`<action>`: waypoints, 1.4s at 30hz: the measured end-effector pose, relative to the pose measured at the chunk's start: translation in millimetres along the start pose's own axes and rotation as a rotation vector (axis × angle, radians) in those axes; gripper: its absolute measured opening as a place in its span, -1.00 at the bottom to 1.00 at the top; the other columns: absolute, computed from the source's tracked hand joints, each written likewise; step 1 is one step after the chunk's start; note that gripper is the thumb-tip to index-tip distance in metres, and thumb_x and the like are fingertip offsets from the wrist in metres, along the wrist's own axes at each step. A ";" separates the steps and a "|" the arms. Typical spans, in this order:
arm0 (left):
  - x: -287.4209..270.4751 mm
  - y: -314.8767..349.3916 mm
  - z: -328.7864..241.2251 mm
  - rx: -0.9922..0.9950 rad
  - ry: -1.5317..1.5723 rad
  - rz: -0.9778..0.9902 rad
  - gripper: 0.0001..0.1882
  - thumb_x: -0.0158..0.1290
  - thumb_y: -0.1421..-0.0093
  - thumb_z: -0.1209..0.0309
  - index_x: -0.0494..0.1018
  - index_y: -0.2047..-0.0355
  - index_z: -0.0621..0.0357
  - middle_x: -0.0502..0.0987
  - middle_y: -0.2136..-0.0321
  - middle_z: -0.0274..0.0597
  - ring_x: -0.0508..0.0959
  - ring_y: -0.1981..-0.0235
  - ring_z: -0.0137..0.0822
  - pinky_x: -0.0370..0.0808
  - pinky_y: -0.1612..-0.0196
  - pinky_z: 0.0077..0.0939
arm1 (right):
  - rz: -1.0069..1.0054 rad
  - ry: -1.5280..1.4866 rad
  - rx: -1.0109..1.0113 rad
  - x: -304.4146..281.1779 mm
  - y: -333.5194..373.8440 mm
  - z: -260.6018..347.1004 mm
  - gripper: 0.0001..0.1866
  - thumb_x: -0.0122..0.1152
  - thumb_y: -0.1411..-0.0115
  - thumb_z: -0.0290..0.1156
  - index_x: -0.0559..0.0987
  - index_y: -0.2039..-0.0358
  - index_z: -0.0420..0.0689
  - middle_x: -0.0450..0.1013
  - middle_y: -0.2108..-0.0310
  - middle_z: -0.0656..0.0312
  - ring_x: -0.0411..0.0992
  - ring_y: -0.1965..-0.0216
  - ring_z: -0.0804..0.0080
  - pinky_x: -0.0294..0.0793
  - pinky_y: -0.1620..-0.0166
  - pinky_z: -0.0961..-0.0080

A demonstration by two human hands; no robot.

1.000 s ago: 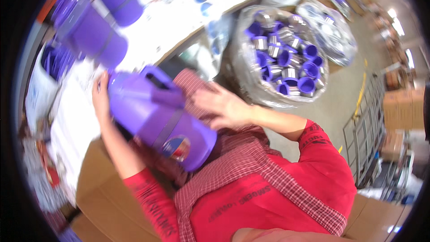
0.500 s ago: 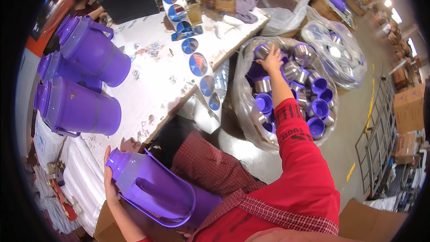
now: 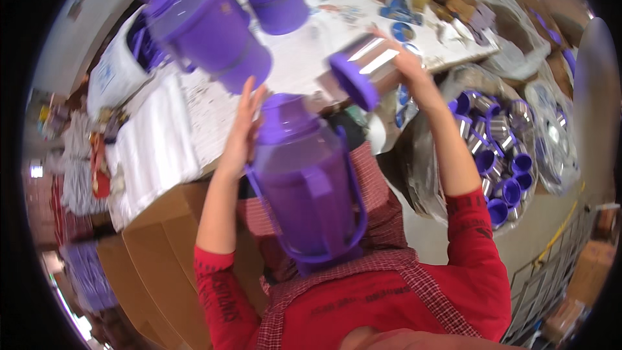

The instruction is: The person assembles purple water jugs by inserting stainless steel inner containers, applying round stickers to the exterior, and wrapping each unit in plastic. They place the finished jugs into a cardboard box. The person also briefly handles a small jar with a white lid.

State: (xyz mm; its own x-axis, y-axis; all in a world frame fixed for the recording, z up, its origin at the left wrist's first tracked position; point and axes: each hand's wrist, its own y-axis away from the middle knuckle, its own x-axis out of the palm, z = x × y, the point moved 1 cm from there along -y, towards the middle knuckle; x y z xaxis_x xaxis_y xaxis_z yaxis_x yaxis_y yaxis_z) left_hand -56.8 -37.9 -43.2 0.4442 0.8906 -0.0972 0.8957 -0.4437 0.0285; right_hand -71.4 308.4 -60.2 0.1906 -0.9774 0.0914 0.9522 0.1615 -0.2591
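A purple vacuum jug (image 3: 304, 201) leans upright against my lap, its carrying handle hanging down around the body. Beside its neck is my left hand (image 3: 243, 129), fingers stretched out along the side; whether the palm touches the jug is hard to tell. My right hand (image 3: 405, 58) is closed around a steel cup (image 3: 379, 61) with a purple rim, held tilted above and to the right of the jug's top. Motion blurs that cup and the fingers around it. More purple jugs (image 3: 207, 26) stand on the white table (image 3: 330, 0) ahead.
At the right, a plastic-lined container (image 3: 421, 175) holds several steel cups with purple rims. A strip of round blue stickers (image 3: 402, 31) lies on the table. White cloth (image 3: 155, 142) covers its left end, near a cardboard box (image 3: 175, 246). Farther right sits another bag (image 3: 554, 136).
My right hand has come out of the cup container with a steel cup and moved left towards the jug. The jug now stands more upright. My view has turned left.
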 end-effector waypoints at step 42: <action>-344.5 4.4 147.5 -0.389 -0.848 -1.118 -0.64 0.33 0.00 0.18 0.50 0.42 0.21 0.52 0.58 -0.26 0.52 0.52 -0.33 0.45 0.33 -0.47 | 0.545 -0.364 0.066 228.4 -89.6 -9.7 -0.52 0.44 0.02 -0.13 0.61 0.14 -0.15 0.47 0.07 0.08 0.33 -0.16 0.14 0.29 -0.22 0.16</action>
State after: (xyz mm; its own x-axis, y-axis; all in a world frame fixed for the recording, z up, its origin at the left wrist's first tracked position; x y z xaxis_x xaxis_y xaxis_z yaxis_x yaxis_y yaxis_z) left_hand -208.4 -361.3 -156.3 -0.4944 0.3596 -0.7914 0.7690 0.6054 -0.2053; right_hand -115.5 69.3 -25.4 0.7073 -0.6465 0.2860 0.7068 0.6399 -0.3016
